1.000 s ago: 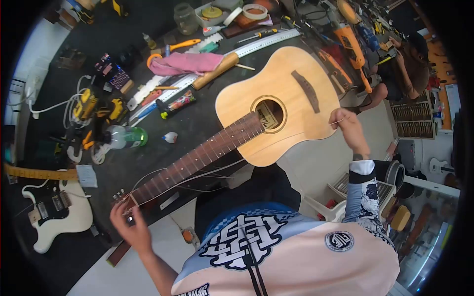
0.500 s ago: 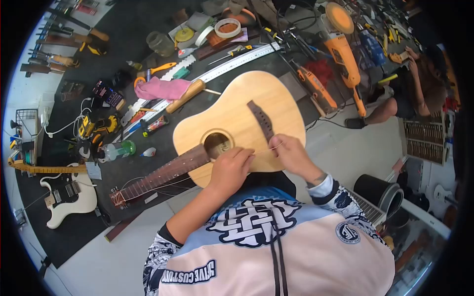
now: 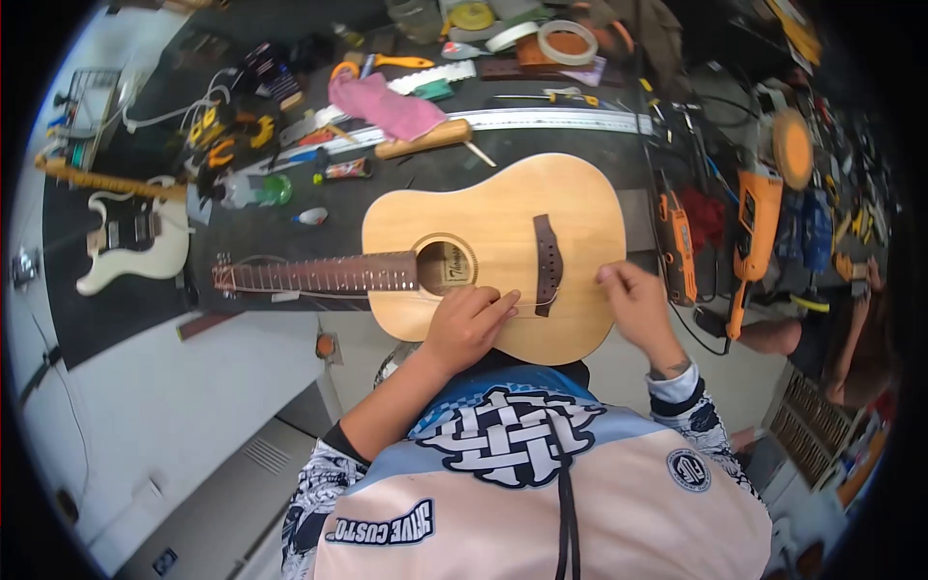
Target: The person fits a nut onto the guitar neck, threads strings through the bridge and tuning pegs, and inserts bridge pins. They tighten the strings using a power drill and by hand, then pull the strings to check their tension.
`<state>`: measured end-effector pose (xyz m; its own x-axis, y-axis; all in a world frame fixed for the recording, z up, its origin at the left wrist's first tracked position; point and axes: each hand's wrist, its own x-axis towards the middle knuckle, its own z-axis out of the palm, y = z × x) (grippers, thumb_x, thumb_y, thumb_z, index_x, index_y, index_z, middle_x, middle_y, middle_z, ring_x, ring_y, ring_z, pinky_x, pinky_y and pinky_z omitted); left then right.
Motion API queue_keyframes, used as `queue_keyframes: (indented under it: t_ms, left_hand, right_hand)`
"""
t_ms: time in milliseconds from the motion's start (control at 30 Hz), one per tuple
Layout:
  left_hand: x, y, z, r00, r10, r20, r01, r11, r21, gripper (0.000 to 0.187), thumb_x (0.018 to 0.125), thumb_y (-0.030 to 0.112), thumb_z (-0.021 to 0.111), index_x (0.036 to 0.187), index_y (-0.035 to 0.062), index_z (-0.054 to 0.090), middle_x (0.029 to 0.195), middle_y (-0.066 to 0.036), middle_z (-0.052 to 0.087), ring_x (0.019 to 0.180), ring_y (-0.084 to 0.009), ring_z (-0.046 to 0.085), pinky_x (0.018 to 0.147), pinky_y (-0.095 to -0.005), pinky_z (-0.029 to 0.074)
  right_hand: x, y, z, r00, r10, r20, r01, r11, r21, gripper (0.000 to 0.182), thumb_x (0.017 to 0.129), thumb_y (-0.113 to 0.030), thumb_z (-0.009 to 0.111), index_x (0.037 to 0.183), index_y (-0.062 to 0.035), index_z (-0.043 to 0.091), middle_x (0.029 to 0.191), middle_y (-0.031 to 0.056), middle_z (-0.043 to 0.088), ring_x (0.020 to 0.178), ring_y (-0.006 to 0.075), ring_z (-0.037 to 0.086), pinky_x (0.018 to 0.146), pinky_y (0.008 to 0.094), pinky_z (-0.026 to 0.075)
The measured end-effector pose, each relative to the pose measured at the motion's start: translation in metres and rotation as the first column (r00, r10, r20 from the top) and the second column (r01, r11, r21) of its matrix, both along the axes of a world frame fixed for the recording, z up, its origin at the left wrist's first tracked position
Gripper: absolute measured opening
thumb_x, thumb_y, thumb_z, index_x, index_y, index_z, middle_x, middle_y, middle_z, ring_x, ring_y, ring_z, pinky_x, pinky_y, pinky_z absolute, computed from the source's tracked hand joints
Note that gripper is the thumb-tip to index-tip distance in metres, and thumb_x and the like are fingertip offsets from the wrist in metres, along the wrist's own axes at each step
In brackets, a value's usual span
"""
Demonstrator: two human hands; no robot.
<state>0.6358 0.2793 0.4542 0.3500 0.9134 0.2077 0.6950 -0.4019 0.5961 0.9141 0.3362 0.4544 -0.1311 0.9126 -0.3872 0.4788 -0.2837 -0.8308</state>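
Observation:
A light wooden acoustic guitar [image 3: 503, 213] lies in front of my body, its dark neck [image 3: 319, 274] pointing left. My left hand [image 3: 469, 324] rests over the lower edge of the sound hole [image 3: 446, 265], fingers pinched on a thin string [image 3: 534, 305] that runs right to the dark bridge [image 3: 548, 266]. Close to the guitar's right edge is my right hand [image 3: 633, 298], raised off the bridge with its fingers curled together; whether anything is between the fingertips is too small to tell.
Behind the guitar lie a wooden-handled tool [image 3: 422, 140], a pink cloth [image 3: 387, 104] and a long metal ruler [image 3: 551, 119]. A bottle [image 3: 256, 189] and a white electric guitar [image 3: 135, 237] are at left. Orange power tools [image 3: 759, 217] and another person's leg [image 3: 764, 336] are at right.
The view has turned, and the guitar now looks nearly level. My right hand has moved away from the bridge to the guitar's right edge. My left hand stays near the sound hole.

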Motion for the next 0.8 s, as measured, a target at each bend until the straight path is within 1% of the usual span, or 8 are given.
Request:
queue_keyframes:
  t_ms: [100,233,333,400,467,567,667,800]
  left_hand:
    - [0.003,-0.003,-0.011,0.997,0.069,0.023,-0.071,0.996,0.057,0.032,0.084,0.011,0.078,0.116,0.0081,0.074,0.086,-0.004,0.064,0.074,-0.0233,0.059,0.066,-0.0372,0.044]
    - [0.0,-0.003,-0.023,0.999,0.04,-0.002,-0.039,0.99,0.135,0.034,0.082,0.012,0.072,0.116,0.009,0.073,0.089,-0.002,0.063,0.075,-0.0197,0.057,0.067,-0.0351,0.042]
    - [-0.002,-0.007,-0.026,0.999,0.029,-0.023,-0.025,0.986,0.162,0.036,0.081,0.015,0.067,0.116,0.0098,0.072,0.09,0.0,0.062,0.078,-0.0178,0.057,0.069,-0.0337,0.041]
    - [-0.001,-0.01,-0.028,0.999,0.045,-0.024,-0.04,0.983,0.179,0.036,0.081,0.017,0.064,0.115,0.0099,0.072,0.091,0.001,0.062,0.079,-0.0173,0.056,0.071,-0.0329,0.041]
    - [0.002,-0.015,-0.031,0.998,0.069,-0.014,-0.064,0.977,0.203,0.036,0.082,0.019,0.061,0.115,0.0098,0.071,0.091,0.001,0.061,0.08,-0.0173,0.056,0.072,-0.0326,0.042]
    - [0.0,-0.015,-0.03,0.996,0.09,0.028,-0.094,0.98,0.177,0.036,0.076,0.015,0.066,0.111,0.0085,0.074,0.093,0.0,0.065,0.081,-0.0176,0.057,0.071,-0.0325,0.042]
    - [-0.003,-0.016,-0.03,0.996,0.082,0.039,-0.087,0.981,0.175,0.037,0.078,0.015,0.065,0.113,0.0082,0.074,0.093,0.001,0.064,0.081,-0.0173,0.057,0.073,-0.0318,0.043]
    - [-0.006,-0.017,-0.032,0.998,0.045,0.054,-0.053,0.986,0.157,0.038,0.079,0.016,0.064,0.114,0.0085,0.073,0.093,0.001,0.064,0.081,-0.0167,0.057,0.073,-0.0313,0.043]
  right_hand:
    - [0.006,0.04,-0.003,0.997,-0.021,0.079,0.015,0.997,0.069,0.026,0.102,-0.022,0.064,0.097,0.0021,0.072,0.07,0.0057,0.066,0.064,0.0101,0.056,0.06,0.0292,0.046]
    - [-0.026,0.106,0.017,0.981,0.167,0.096,-0.189,0.934,0.302,0.021,0.099,-0.02,0.068,0.102,0.0004,0.072,0.075,0.0092,0.067,0.065,0.0162,0.059,0.063,0.0316,0.048]
    - [-0.075,0.161,0.008,0.877,0.426,0.224,-0.48,0.755,0.447,0.02,0.093,-0.019,0.072,0.105,-0.0027,0.073,0.09,0.0136,0.069,0.084,0.028,0.066,0.076,0.0395,0.053]
    - [-0.114,0.193,-0.01,0.739,0.522,0.426,-0.67,0.504,0.544,0.025,0.09,-0.021,0.075,0.11,-0.0057,0.073,0.098,0.0134,0.067,0.102,0.0307,0.064,0.087,0.0431,0.053]
    - [-0.163,0.21,-0.025,0.742,0.491,0.456,-0.664,0.44,0.605,0.033,0.088,-0.024,0.077,0.115,-0.0067,0.071,0.098,0.0125,0.064,0.11,0.0316,0.062,0.089,0.043,0.052]
    - [-0.208,0.225,-0.057,0.638,0.493,0.591,-0.769,0.45,0.454,0.043,0.085,-0.025,0.08,0.121,-0.0061,0.066,0.103,0.0137,0.068,0.108,0.0358,0.064,0.092,0.0455,0.052]
    - [-0.225,0.231,-0.07,0.496,0.548,0.674,-0.854,0.446,0.266,0.039,0.085,-0.022,0.079,0.119,-0.0058,0.068,0.108,0.0146,0.069,0.107,0.0377,0.066,0.093,0.0458,0.053]
    - [-0.226,0.253,-0.074,0.616,0.517,0.594,-0.786,0.358,0.504,0.031,0.085,-0.016,0.077,0.113,-0.0055,0.069,0.106,0.0127,0.07,0.105,0.0348,0.067,0.086,0.0455,0.055]
